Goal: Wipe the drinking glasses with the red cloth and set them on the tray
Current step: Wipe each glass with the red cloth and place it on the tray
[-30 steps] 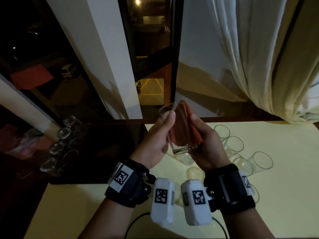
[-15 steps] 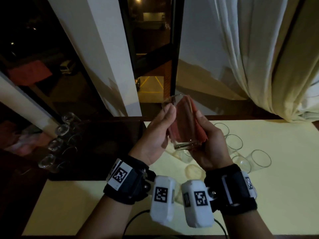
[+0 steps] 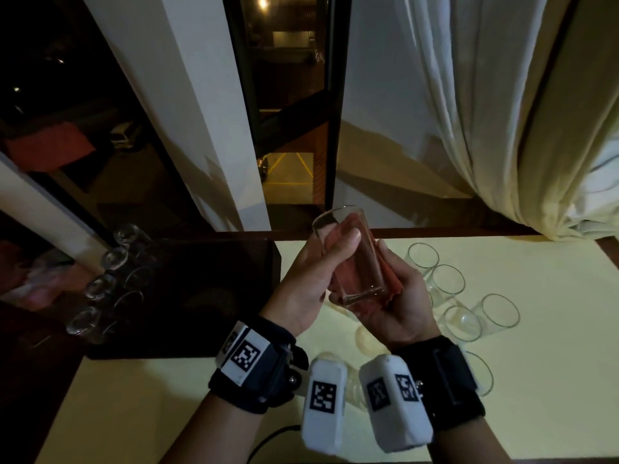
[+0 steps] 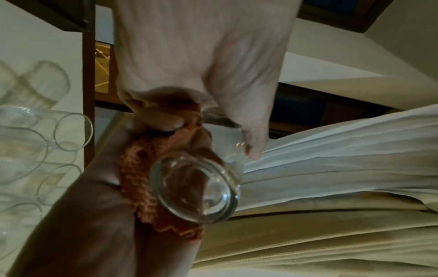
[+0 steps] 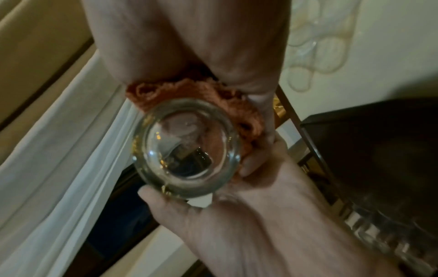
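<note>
A clear drinking glass point(image 3: 351, 259) is held tilted above the table, rim away from me. My left hand point(image 3: 340, 244) grips its side, thumb across the front. My right hand point(image 3: 398, 296) cups the red cloth point(image 3: 388, 283) against the glass's right side and base. The left wrist view shows the thick glass base point(image 4: 196, 189) with the cloth point(image 4: 135, 168) bunched beside it. From the right wrist, the base point(image 5: 187, 148) faces the camera and the cloth point(image 5: 201, 93) wraps behind it. The dark tray point(image 3: 207, 296) lies left of the hands.
Several glasses point(image 3: 110, 259) stand in a row along the tray's left side. More glasses point(image 3: 447, 279) stand on the cream table point(image 3: 552, 346) to the right of my hands. A window frame and a pale curtain point(image 3: 502, 128) rise behind the table.
My right hand has slid the red cloth down the glass from near the rim toward the base. The glass rose slightly, then came back down, and my left thumb shifted on it.
</note>
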The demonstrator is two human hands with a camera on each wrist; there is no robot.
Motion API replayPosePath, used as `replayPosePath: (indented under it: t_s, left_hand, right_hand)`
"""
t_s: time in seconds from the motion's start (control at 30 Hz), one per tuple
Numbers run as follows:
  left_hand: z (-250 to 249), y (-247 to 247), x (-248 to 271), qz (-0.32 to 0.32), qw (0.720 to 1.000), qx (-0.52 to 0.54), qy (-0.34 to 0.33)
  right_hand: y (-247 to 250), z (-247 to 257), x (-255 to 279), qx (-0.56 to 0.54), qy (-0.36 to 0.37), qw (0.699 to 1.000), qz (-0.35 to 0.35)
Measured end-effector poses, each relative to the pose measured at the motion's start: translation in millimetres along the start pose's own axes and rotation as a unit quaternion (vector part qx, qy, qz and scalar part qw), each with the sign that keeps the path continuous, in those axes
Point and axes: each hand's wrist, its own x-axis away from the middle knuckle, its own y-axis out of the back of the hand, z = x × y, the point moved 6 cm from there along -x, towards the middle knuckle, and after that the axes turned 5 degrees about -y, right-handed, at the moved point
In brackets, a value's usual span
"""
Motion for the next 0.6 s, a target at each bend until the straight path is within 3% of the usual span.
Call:
replayPosePath:
  t_s: [0.23, 0.4, 0.6]
  left_hand:
    - [-3, 11, -2, -0.027, 0.999, -0.009, -0.016]
    - [3, 32, -5, -0.094, 0.995, 0.003, -0.038]
    - [6, 32, 2, -0.049, 0.998, -0.010, -0.046]
  right_hand:
    - [16, 10, 5, 0.041, -0.002, 0.999, -0.007]
    - [23, 26, 9, 0.049, 0.052, 0.997, -0.020]
    - [23, 38, 9, 0.180, 0.113, 0.977, -0.033]
